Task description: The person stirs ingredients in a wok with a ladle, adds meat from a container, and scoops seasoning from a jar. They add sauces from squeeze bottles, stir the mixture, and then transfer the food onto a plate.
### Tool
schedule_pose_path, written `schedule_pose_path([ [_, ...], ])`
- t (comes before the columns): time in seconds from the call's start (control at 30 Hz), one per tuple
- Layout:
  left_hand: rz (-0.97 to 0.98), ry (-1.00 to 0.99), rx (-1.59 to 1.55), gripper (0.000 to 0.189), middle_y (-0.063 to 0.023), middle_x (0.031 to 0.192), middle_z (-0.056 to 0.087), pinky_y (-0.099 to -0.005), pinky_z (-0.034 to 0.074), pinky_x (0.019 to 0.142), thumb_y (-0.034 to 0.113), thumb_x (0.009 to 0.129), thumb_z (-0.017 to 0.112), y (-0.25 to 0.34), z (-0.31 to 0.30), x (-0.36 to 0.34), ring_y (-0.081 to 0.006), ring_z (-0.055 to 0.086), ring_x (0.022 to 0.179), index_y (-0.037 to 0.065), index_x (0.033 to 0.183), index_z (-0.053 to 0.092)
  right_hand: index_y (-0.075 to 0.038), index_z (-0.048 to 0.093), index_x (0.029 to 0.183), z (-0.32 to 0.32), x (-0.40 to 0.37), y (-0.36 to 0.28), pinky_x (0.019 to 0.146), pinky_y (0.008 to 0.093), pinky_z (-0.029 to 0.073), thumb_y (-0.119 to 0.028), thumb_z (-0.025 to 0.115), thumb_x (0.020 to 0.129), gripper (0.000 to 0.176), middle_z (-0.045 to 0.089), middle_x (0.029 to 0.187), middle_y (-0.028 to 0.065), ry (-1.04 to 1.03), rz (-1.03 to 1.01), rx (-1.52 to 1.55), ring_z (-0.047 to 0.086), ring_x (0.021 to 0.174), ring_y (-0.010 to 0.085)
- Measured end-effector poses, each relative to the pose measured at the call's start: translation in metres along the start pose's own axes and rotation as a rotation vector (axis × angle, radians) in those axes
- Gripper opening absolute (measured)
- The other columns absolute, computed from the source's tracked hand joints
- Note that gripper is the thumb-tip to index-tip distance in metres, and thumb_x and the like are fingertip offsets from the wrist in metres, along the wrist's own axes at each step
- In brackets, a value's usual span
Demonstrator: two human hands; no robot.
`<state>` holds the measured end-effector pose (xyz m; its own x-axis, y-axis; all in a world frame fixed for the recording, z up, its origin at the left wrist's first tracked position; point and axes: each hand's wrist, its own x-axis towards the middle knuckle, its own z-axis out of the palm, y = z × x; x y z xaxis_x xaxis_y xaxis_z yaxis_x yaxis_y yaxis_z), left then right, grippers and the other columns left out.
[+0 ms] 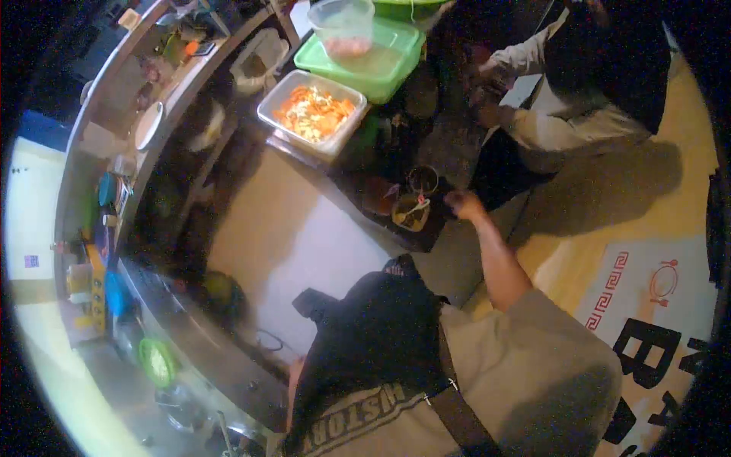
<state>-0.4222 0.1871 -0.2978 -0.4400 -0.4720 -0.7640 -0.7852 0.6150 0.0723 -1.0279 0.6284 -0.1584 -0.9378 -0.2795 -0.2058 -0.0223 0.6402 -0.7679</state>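
Note:
My right hand [461, 204] reaches out over the right side of the dark counter, its fingers curled. Shadow hides what, if anything, they hold. Just left of it is a small tub [411, 213] with dark contents and a pale utensil handle [421, 201] across its rim. A round cup or bowl [423, 180] stands behind that tub, and a reddish container [378, 196] is to its left. Of my left side, only a sliver of arm [295, 375] shows beside the dark cloth at my chest; the left hand is hidden.
A clear tub of orange and white shredded food [314, 112] stands at the back, beside a green lidded box [384, 57] bearing another clear tub [344, 30]. Another person [563, 114] is at the upper right. A cluttered shelf [152, 126] curves along the left; a lettered banner [647, 305] lies right.

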Motion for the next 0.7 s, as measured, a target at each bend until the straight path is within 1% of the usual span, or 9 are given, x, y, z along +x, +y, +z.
schedule_pose_path([
  [0.2, -0.032, -0.114, -0.322, 0.034, -0.0061, 0.079, 0.060, -0.0265, 0.044, 0.059, 0.033, 0.086, 0.053, 0.026, -0.020, -0.023, -0.0130, 0.054, 0.066, 0.002, 0.098, 0.059, -0.009, 0.066, 0.089, -0.016, -0.022, -0.035, 0.061, 0.0332, 0.047, -0.035, 0.068, 0.074, 0.030, 0.065, 0.079, 0.0088, -0.242, 0.095, -0.183, 0.059, 0.063, 0.0173],
  [0.33, -0.010, -0.137, -0.475, 0.032, -0.0063, 0.079, 0.060, -0.0261, 0.044, 0.057, 0.032, 0.086, 0.054, 0.042, -0.053, -0.008, -0.0126, 0.055, 0.064, 0.003, 0.098, 0.059, -0.011, 0.067, 0.091, 0.011, -0.010, 0.018, 0.065, 0.0325, 0.048, -0.035, 0.068, 0.073, 0.030, 0.066, 0.083, 0.0088, -0.073, 0.062, -0.411, 0.061, 0.067, 0.0198],
  [0.4, -0.003, -0.122, -0.583, 0.031, -0.0064, 0.079, 0.060, -0.0259, 0.044, 0.056, 0.031, 0.085, 0.055, 0.047, -0.073, 0.001, -0.0125, 0.055, 0.063, 0.003, 0.097, 0.059, -0.009, 0.067, 0.091, -0.016, -0.019, -0.033, 0.069, 0.0319, 0.048, -0.036, 0.068, 0.073, 0.032, 0.065, 0.086, 0.0108, -0.276, 0.139, -0.300, 0.062, 0.074, 0.0206],
  [0.47, -0.004, -0.126, -0.723, 0.031, -0.0065, 0.079, 0.060, -0.0256, 0.043, 0.055, 0.031, 0.085, 0.056, 0.052, -0.093, 0.008, -0.0123, 0.055, 0.062, 0.003, 0.097, 0.059, -0.005, 0.065, 0.093, -0.043, -0.014, -0.088, 0.065, 0.0301, 0.048, -0.029, 0.066, 0.076, 0.029, 0.065, 0.084, 0.0090, -0.195, 0.001, -0.087, 0.061, 0.073, 0.0163],
  [0.53, -0.014, -0.152, -0.868, 0.030, -0.0066, 0.079, 0.060, -0.0254, 0.043, 0.053, 0.030, 0.084, 0.056, 0.051, -0.111, 0.017, -0.0121, 0.055, 0.061, 0.003, 0.097, 0.059, -0.001, 0.061, 0.099, -0.076, 0.001, -0.178, 0.062, 0.0271, 0.047, -0.018, 0.063, 0.080, 0.025, 0.062, 0.081, 0.0052, 0.036, -0.270, 0.242, 0.057, 0.073, 0.0111],
  [0.6, -0.021, -0.185, -1.001, 0.029, -0.0067, 0.079, 0.060, -0.0252, 0.043, 0.052, 0.029, 0.084, 0.057, 0.047, -0.122, 0.032, -0.0120, 0.055, 0.060, 0.003, 0.096, 0.059, 0.000, 0.056, 0.107, -0.113, 0.025, -0.270, 0.062, 0.0253, 0.047, -0.012, 0.059, 0.084, 0.026, 0.059, 0.083, 0.0018, 0.207, -0.596, 0.326, 0.054, 0.071, 0.0094],
  [0.63, -0.019, -0.211, -1.064, 0.029, -0.0068, 0.079, 0.060, -0.0251, 0.043, 0.052, 0.029, 0.084, 0.057, 0.041, -0.124, 0.041, -0.0119, 0.055, 0.060, 0.003, 0.096, 0.059, 0.000, 0.058, 0.104, -0.131, 0.041, -0.314, 0.065, 0.0261, 0.048, -0.014, 0.059, 0.084, 0.025, 0.062, 0.084, 0.0039, 0.343, -0.779, 0.185, 0.057, 0.074, 0.0104],
  [0.67, -0.019, -0.227, -1.108, 0.028, -0.0069, 0.079, 0.060, -0.0249, 0.043, 0.051, 0.028, 0.084, 0.057, 0.034, -0.125, 0.051, -0.0118, 0.055, 0.059, 0.003, 0.096, 0.059, 0.000, 0.060, 0.101, -0.143, 0.042, -0.365, 0.069, 0.0259, 0.048, -0.019, 0.059, 0.084, 0.025, 0.064, 0.088, 0.0082, 0.446, -0.793, -0.011, 0.060, 0.077, 0.0122],
  [0.7, -0.026, -0.250, -1.146, 0.028, -0.0069, 0.079, 0.059, -0.0248, 0.043, 0.051, 0.028, 0.084, 0.058, 0.026, -0.125, 0.060, -0.0117, 0.055, 0.059, 0.003, 0.096, 0.059, -0.001, 0.062, 0.098, -0.149, 0.053, -0.406, 0.070, 0.0256, 0.048, -0.022, 0.058, 0.083, 0.026, 0.065, 0.088, 0.0125, 0.357, -0.798, -0.093, 0.062, 0.079, 0.0135],
])
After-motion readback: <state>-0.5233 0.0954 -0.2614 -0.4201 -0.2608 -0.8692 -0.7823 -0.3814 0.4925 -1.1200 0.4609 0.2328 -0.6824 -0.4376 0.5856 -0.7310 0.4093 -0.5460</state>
